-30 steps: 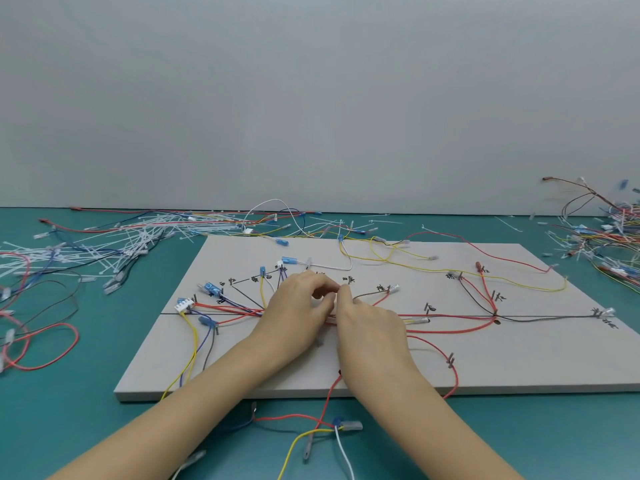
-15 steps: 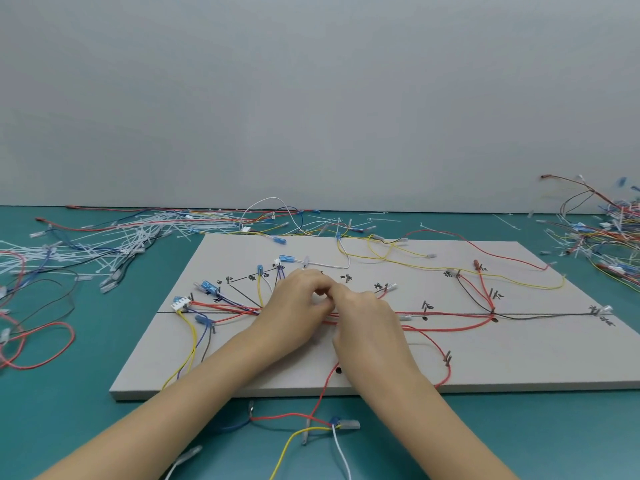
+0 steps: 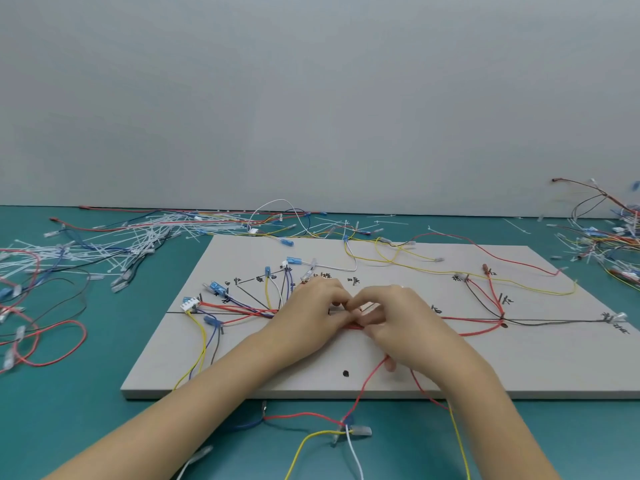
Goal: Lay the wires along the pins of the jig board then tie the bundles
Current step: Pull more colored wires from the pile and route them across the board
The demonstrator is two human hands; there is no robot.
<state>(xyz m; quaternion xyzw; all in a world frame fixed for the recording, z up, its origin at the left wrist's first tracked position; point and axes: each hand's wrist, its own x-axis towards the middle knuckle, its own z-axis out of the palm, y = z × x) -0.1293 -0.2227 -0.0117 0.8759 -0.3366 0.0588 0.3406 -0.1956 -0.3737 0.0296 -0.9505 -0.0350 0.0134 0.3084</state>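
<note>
Red wire bundle [image 3: 356,326] pinched between left hand [image 3: 311,306] and right hand [image 3: 398,317].

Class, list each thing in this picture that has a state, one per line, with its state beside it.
left hand: fingers curled, pinching the wire bundle
right hand: fingers curled, pinching the same bundle
wire bundle: laid along the board's drawn line
jig board: flat on the table, wires spread over it
loose cable ties: piled beyond the board's left corner
white connector: resting on the board, wires attached
</note>
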